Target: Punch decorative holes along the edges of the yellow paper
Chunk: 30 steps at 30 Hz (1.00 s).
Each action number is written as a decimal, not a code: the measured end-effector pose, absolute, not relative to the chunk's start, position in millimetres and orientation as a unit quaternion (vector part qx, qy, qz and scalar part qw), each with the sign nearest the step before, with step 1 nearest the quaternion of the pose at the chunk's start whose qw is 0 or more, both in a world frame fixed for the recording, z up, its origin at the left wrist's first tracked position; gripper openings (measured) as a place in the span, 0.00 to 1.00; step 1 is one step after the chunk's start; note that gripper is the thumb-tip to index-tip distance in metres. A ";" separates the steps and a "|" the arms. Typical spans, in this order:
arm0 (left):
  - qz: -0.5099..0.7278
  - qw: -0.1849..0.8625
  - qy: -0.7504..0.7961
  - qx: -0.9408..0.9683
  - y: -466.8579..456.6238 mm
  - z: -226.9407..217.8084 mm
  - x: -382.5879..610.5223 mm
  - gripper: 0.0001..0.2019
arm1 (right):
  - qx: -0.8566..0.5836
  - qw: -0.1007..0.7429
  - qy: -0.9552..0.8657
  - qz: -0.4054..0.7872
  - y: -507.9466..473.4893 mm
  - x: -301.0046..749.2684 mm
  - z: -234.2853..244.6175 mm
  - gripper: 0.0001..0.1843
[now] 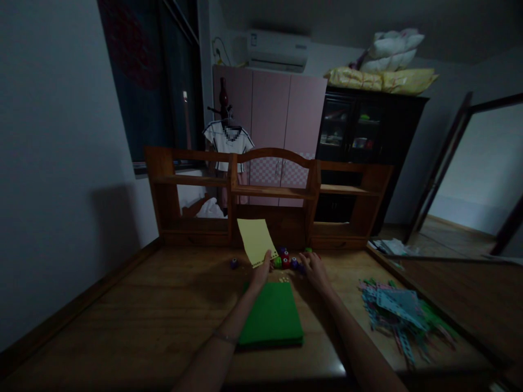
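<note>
My left hand point(266, 264) is closed on the lower right corner of a yellow sheet of paper point(256, 239), which is tilted up above the table. Small punched holes run along the sheet's lower edge. Just right of that hand is a cluster of small round craft punches in red point(285, 262), green point(277, 263) and purple point(293, 263). My right hand point(312, 265) reaches over the cluster's right side, its fingers bent and apart, with no held thing visible. Small pale paper bits point(284, 280) lie between the hands. Below them rests a stack of green sheets point(273, 316).
One purple punch point(233, 263) stands alone to the left. A heap of punched coloured paper strips point(396, 307) lies on the right of the wooden table point(155, 305). A wooden shelf unit point(269, 191) lines the back edge. The room is dim.
</note>
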<state>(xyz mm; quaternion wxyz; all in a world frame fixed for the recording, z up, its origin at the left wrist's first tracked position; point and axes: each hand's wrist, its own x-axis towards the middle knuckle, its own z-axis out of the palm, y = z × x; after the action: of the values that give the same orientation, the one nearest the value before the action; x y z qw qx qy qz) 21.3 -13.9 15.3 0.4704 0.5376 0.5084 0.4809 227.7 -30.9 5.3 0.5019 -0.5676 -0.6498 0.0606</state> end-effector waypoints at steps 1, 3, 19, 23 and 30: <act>0.489 0.460 0.514 0.533 -11.0 13.1 20.5 0.31 | -0.567 0.511 -0.644 0.053 -32.3 227.2 7.1 0.17; 0.498 0.452 0.522 0.525 -6.4 9.7 18.9 0.32 | -0.572 0.519 -0.633 0.039 -34.1 227.0 9.5 0.17; 0.361 0.692 0.311 0.543 -26.9 18.5 30.4 0.25 | -0.482 0.571 -0.638 0.186 -58.2 205.9 42.4 0.17; 0.341 0.707 0.221 0.579 -35.9 18.0 31.2 0.26 | -0.465 0.551 -0.617 0.315 -59.1 206.9 45.3 0.20; 0.311 0.667 0.236 0.634 -37.9 22.5 28.2 0.29 | -0.465 0.584 -0.581 0.325 -54.9 212.2 41.6 0.21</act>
<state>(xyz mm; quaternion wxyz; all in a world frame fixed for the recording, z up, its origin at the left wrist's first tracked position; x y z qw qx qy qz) 28.2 -37.9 22.5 0.6674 0.6343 0.2360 0.3109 212.2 -54.9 41.6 0.5837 -0.4647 -0.5811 0.3251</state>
